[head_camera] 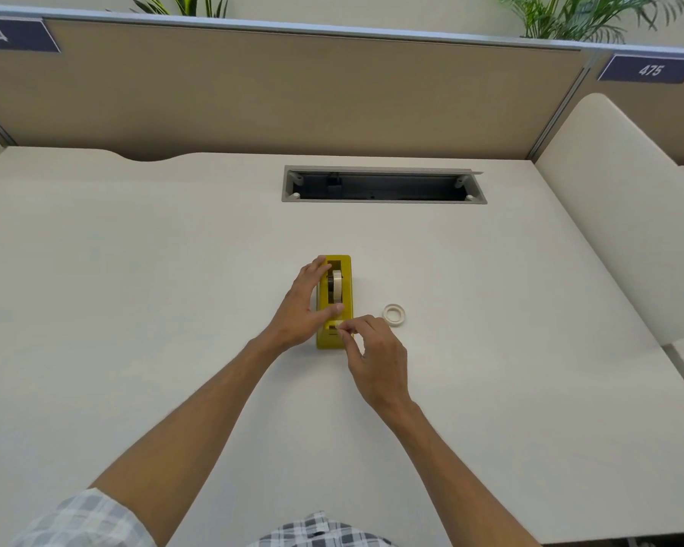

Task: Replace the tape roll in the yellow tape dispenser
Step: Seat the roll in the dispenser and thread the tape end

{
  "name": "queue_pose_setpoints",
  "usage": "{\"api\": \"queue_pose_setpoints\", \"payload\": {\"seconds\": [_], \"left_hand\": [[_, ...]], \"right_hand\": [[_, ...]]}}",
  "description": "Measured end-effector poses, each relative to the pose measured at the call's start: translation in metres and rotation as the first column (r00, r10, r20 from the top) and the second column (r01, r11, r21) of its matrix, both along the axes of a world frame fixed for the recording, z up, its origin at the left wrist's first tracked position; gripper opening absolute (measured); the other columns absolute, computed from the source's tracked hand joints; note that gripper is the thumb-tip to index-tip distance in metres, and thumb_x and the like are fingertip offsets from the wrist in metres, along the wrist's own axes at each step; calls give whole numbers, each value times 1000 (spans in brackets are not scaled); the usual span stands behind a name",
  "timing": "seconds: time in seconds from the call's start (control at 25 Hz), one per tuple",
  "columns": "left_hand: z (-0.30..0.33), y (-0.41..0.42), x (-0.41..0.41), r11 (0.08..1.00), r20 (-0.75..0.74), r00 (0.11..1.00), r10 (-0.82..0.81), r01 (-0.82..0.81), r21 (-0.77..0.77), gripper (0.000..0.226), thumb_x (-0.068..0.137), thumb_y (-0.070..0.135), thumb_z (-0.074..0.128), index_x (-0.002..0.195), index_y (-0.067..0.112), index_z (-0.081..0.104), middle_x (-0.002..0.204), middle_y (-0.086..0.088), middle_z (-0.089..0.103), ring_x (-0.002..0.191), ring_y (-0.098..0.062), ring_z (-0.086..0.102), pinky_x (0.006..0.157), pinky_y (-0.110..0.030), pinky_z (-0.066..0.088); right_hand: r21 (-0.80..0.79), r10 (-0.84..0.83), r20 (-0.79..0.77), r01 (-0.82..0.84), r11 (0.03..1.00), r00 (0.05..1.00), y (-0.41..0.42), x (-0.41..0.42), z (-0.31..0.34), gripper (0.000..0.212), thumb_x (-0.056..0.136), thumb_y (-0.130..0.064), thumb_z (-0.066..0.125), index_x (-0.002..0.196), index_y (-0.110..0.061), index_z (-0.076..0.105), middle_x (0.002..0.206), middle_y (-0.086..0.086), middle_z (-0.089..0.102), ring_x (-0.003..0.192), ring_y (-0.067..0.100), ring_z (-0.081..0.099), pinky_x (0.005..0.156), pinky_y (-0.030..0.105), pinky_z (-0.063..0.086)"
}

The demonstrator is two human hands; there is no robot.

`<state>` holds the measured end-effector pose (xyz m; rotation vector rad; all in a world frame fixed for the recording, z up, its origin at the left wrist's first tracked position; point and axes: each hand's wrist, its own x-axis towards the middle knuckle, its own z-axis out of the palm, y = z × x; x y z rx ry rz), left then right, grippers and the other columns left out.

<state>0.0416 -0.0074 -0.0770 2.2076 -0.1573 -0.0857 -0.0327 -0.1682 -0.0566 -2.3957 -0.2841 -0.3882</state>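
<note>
The yellow tape dispenser [346, 294] stands upright on the white desk [135, 309], its long side running away from me. A pale tape roll [337, 286] sits in its slot on a dark hub. My left hand [305, 305] rests on the dispenser's left side, fingers straight along it and the thumb across its top. My right hand [372, 349] pinches the loose end of the tape [335, 324] at the cutter end nearest me. A second small white tape roll [394, 314] lies flat on the desk just right of the dispenser.
An open cable tray [384, 185] is cut into the desk behind the dispenser. A tan partition [293, 92] closes off the back. A white side panel [616, 215] rises at the right.
</note>
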Motion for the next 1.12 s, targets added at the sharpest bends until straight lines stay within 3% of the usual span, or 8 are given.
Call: {"api": "queue_pose_setpoints", "payload": {"seconds": [0.4, 0.8, 0.96, 1.12], "left_hand": [[7, 0, 0, 999, -73, 997, 6, -10, -46, 62, 93, 57, 43, 148, 39, 21, 160, 19, 11, 149, -9, 11, 120, -45, 18], [8, 0, -2, 1000, -71, 998, -2, 1, -14, 66, 92, 49, 53, 148, 39, 21, 160, 19, 9, 149, -11, 10, 117, -39, 16], [9, 4, -3, 997, -69, 997, -29, 23, -79, 55, 100, 27, 44, 150, 34, 23, 160, 19, 10, 149, -10, 5, 122, -43, 12], [14, 7, -4, 998, -63, 997, -49, 46, -36, 62, 95, 10, 45, 149, 32, 26, 160, 19, 10, 149, -10, 3, 121, -44, 13]], "right_hand": [[-34, 8, 46, -6, 999, 999, 0, -3, -4, 7, 90, -21, 68, 96, -21, 70, 91, -6, 68, 80, 10, 60, 55, 17, 42], [-67, -10, 194, 24, 997, 981, 0, -3, -12, 8, 84, -19, 74, 92, -15, 74, 84, 0, 68, 71, 15, 61, 50, 23, 46], [-62, 6, 161, 4, 998, 987, 1, -3, -10, 7, 88, -18, 70, 93, -14, 72, 87, 0, 67, 75, 14, 62, 53, 22, 48], [-57, 21, 138, -13, 998, 990, -1, -1, -2, 5, 91, -17, 65, 94, -15, 69, 90, -1, 64, 77, 14, 61, 52, 23, 47]]}}
